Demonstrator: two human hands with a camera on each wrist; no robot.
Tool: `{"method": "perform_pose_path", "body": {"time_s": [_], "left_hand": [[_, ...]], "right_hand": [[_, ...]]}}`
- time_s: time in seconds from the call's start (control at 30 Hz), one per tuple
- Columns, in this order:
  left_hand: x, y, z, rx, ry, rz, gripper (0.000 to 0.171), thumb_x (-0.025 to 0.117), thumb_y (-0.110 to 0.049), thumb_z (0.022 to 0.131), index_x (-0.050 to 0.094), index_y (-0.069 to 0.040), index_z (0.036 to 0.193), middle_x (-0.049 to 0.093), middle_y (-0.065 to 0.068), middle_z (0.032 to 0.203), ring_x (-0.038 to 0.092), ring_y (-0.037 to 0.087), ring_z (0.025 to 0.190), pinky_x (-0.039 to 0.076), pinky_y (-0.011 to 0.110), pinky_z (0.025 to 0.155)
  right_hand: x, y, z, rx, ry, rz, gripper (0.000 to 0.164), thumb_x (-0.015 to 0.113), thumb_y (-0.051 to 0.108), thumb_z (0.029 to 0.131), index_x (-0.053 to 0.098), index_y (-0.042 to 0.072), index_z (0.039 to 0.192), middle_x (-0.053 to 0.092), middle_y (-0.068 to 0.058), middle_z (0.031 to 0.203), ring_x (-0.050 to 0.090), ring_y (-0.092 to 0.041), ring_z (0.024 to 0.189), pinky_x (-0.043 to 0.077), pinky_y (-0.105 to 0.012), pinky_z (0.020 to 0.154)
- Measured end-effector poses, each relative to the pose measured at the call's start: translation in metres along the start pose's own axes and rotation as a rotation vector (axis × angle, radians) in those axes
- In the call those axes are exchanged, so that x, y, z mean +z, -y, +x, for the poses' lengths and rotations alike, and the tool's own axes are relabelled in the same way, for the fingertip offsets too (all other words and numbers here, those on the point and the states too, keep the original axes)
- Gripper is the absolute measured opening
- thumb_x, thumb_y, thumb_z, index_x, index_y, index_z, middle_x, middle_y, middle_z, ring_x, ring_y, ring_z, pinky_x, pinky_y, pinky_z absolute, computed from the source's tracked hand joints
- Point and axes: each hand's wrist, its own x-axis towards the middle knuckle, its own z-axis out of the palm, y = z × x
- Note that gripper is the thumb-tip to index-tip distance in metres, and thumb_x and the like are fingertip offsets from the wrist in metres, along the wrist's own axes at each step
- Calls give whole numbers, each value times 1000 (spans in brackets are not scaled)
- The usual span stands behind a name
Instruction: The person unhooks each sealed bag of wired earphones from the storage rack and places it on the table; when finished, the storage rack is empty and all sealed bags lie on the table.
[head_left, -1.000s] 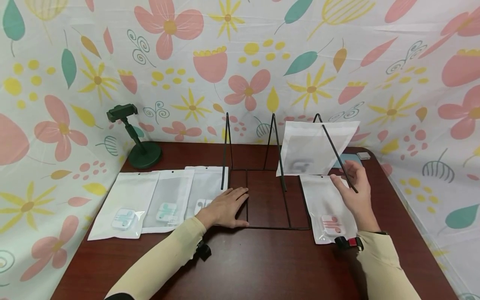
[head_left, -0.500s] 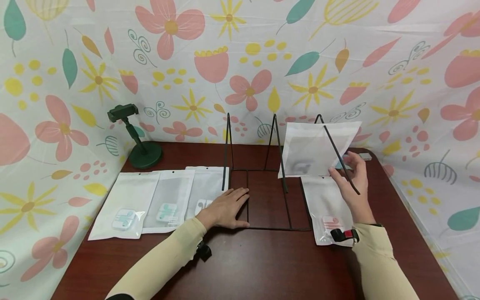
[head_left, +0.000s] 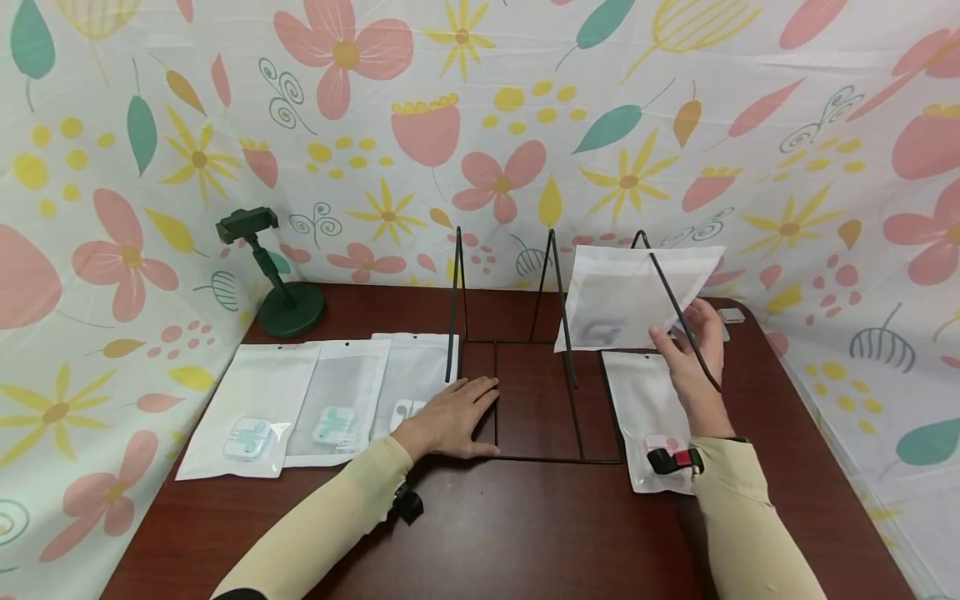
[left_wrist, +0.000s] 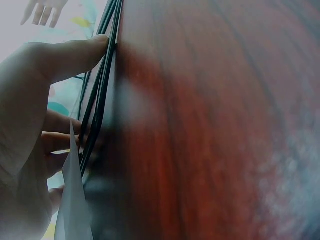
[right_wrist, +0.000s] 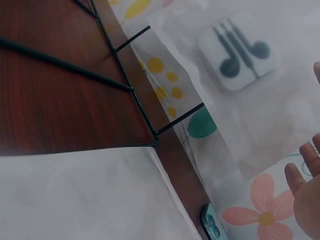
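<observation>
A white zip pouch [head_left: 622, 292] with boxed wired earphones [right_wrist: 240, 55] inside hangs from the right prong of a black wire rack [head_left: 562, 308]. My right hand [head_left: 686, 379] is at this pouch's lower right edge, thumb tip by the edge and fingers extended, partly behind the slanting prong. Below that hand lies another white pouch [head_left: 637, 392] with pink earphones, partly covered by the wrist strap. My left hand [head_left: 453, 417] rests with spread fingers on the rack's left base; its thumb [left_wrist: 80, 57] lies against the black wire.
Several pouches lie flat at left: one outermost [head_left: 262, 375], one in the middle [head_left: 351, 375], and one [head_left: 412, 367] beside the left hand. A dark green phone stand [head_left: 291, 310] stands at the back left. A small pale item [head_left: 731, 315] sits at the back right.
My right hand has moved left and slightly up, closer to the hanging pouch's edge. The pouch has barely shifted; my left hand stays on the rack base.
</observation>
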Motion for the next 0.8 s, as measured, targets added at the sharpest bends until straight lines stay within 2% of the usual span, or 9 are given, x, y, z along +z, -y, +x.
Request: {"method": "perform_pose_path", "body": {"time_s": [0.13,0.3,0.47,0.63,0.8], "left_hand": [[0,0,0,1,-3,0,96,44,-76,74,29,-11,143,19,6,152,17,21,140,17,41,112],[0,0,0,5,-10,-7,97,43,-77,74,29,-11,143,19,6,152,17,22,140,18,41,112],[3,1,0,13,-18,-9,98,39,-79,74,28,-11,144,20,6,151,18,22,139,18,41,112],[2,1,0,8,-17,-12,96,42,-77,75,28,-11,144,19,6,152,17,22,139,18,41,112],[3,1,0,10,-19,-8,96,42,-77,74,29,-11,143,20,6,151,18,22,139,19,42,112]], "right_hand": [[4,-5,3,-21,-9,33,69,72,1,75,41,21,133,43,-4,129,42,-17,120,38,-30,98],[8,-14,5,-41,-7,174,69,70,-4,75,41,17,133,45,-7,125,48,-21,113,44,-21,85],[12,-17,5,-69,-26,267,64,69,-6,75,43,13,131,49,-7,116,53,-20,104,46,-21,79],[14,-18,6,-101,-49,293,58,66,-7,77,45,9,129,51,-7,111,53,-19,103,44,-21,80],[16,-16,5,-113,-52,315,47,59,-5,83,46,5,127,52,-8,106,54,-20,103,47,-21,80]]}}
